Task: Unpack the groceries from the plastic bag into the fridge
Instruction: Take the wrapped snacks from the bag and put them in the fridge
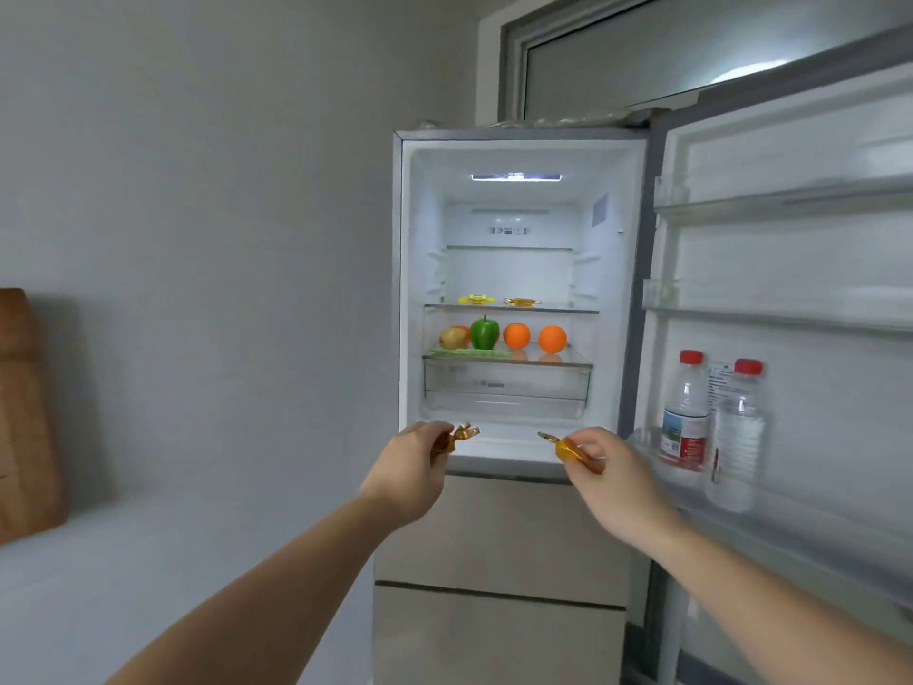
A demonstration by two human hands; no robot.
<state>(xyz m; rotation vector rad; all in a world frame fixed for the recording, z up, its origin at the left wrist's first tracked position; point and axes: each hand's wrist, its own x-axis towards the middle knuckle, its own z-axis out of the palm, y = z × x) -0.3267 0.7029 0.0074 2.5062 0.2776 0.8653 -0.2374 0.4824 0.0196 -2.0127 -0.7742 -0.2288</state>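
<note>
**Both hands at the open fridge**

I am looking into the tall white fridge, which is standing with its door open. On its glass shelves a green bell pepper, two oranges and two wrapped sweets are lying. My left hand is pinching a golden-wrapped candy. My right hand is pinching an orange-wrapped candy, both low before the opening.

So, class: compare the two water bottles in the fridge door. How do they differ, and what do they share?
The left bottle carries a colourful blue, red and white label; the right bottle shows only clear ribbed plastic on the side facing us. The left bottle stands farther back towards the fridge, the right bottle nearer the camera. Both stand upright in the lower door shelf with red caps.
</note>
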